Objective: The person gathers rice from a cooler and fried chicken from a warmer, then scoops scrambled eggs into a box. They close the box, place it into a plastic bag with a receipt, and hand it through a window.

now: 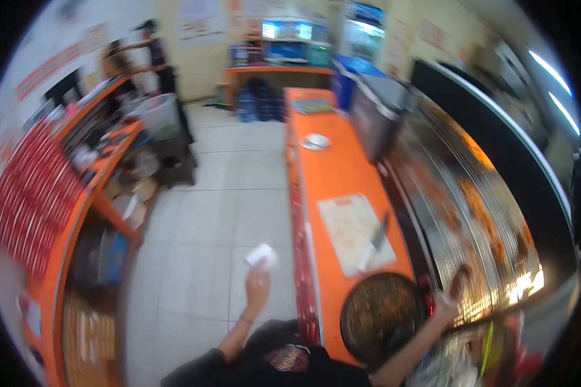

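My left hand [258,290] hangs over the aisle floor, its fingers closed on a small white piece that looks like folded paper [259,255]. My right hand [444,307] reaches out to the lit food display case [426,193]. Its fingers are wrapped round a brown, elongated thing [459,281]; blur hides its kind. Below that forearm, a round dark pan [382,316] of brownish food sits on the orange counter [329,171]. Beyond the pan lies a white cutting board [347,235], with a knife [373,244] across its right side.
A white plate [315,142] and a grey box [374,116] stand farther along the counter. Plastic bags [455,358] lie at lower right. Stacked red items [32,200] rise by the left shelf [77,219]. Two people [155,58] are at the far left, beside a bin [161,119].
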`<state>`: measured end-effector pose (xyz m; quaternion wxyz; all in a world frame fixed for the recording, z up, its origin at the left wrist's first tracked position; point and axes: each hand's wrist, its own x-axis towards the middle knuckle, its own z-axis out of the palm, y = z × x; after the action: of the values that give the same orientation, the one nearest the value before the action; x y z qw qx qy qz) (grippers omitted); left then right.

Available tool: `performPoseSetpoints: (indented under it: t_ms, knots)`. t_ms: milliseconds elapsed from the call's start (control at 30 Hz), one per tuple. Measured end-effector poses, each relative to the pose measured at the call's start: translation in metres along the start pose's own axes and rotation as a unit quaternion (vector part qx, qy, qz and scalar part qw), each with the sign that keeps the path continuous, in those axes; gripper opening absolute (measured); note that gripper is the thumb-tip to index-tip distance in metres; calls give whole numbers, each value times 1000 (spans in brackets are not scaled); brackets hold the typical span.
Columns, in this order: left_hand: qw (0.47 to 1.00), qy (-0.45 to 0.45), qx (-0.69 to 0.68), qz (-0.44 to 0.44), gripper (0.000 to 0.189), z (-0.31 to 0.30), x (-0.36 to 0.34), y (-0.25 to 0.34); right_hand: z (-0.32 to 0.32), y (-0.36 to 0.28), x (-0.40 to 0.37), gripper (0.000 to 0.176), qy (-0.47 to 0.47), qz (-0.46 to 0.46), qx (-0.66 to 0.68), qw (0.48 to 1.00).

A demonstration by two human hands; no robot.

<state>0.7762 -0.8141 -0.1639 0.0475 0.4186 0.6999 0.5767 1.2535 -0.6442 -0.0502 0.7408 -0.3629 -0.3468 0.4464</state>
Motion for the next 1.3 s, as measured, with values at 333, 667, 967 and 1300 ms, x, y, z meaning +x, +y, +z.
performPoseSetpoints:
  t_ms: [333, 667, 967, 1300]
  knots:
    - [988, -75, -79, -110, 38, 7, 6, 16, 81, -31, -45, 46, 165, -188, 162, 955]
    - [1000, -18, 11, 19, 35, 14, -5, -13, -3, 38, -32, 50, 184, -80, -28, 979]
    - [1000, -8, -26, -12, 37, -13, -9, -2, -18, 55, -26, 55, 189, -48, -101, 976]
    - [998, -13, -43, -41, 39, -2, -11, -2, -40, 58, -17, 60, 200, -45, -153, 967]
